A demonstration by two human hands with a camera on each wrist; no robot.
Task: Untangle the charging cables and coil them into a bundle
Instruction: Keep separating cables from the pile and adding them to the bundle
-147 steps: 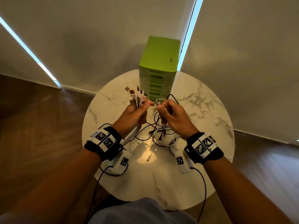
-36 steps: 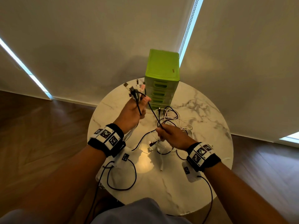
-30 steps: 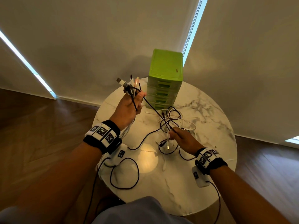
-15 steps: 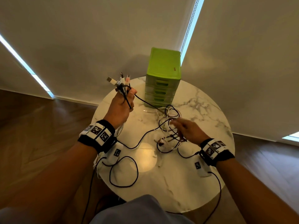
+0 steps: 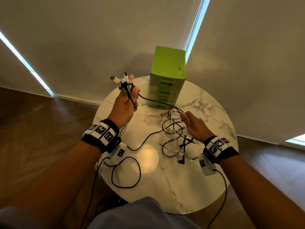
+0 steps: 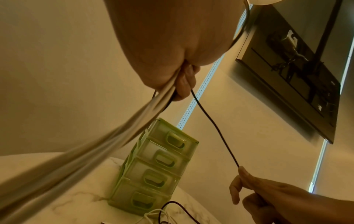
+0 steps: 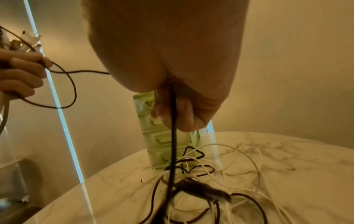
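Note:
My left hand [image 5: 127, 103] is raised over the table's left side and grips a bunch of cable ends [image 5: 124, 80], white and black, plugs pointing up; the gathered white cables [image 6: 107, 136] hang from its fist. A black cable [image 5: 155, 101] runs from that hand to my right hand [image 5: 191, 123], which pinches it [image 6: 239, 168] above the tangle. The tangle of white and black cables [image 5: 176, 134] lies on the round marble table [image 5: 165, 187] under the right hand, seen close in the right wrist view [image 7: 201, 181].
A green drawer unit [image 5: 166, 76] stands at the table's far edge, just behind both hands. A black wire loop [image 5: 126, 172] from the left wrist camera lies on the near left of the table. Wood floor surrounds the table, walls stand behind.
My left hand has risen and moved left with the plug ends. My right hand dipped into the tangle, then came back up pinching the black cable, now drawn between the hands.

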